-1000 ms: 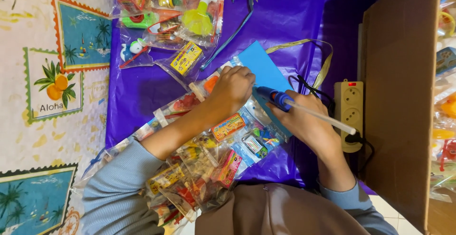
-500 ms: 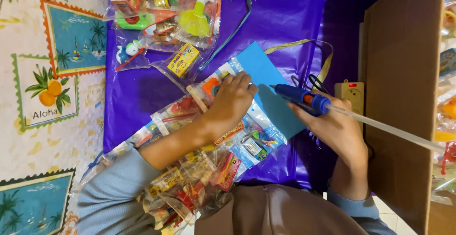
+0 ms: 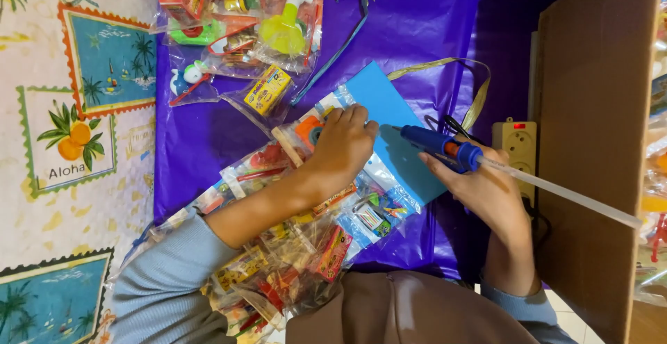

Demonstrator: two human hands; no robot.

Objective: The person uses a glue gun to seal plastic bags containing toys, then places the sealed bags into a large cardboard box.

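My left hand [image 3: 344,146] presses down on a clear toy packet [image 3: 306,132] at the edge of a light blue card [image 3: 389,132]. In my right hand [image 3: 479,184] I grip a blue glue gun [image 3: 438,146], its nozzle pointing left at the card near my left fingers. A long clear glue stick [image 3: 556,191] sticks out of the gun's back toward the right. Both sleeves are light blue.
Several clear packets of small toys [image 3: 299,247] lie under my left forearm; more toy packets [image 3: 236,17] are heaped at the top. A purple sheet [image 3: 431,31] covers the surface. A cardboard panel [image 3: 590,142] stands at right beside a power strip [image 3: 515,149].
The glue gun has tilted and shifted a little right, with the glue stick now reaching far to the right. My left hand stays on the packet at the card's edge.
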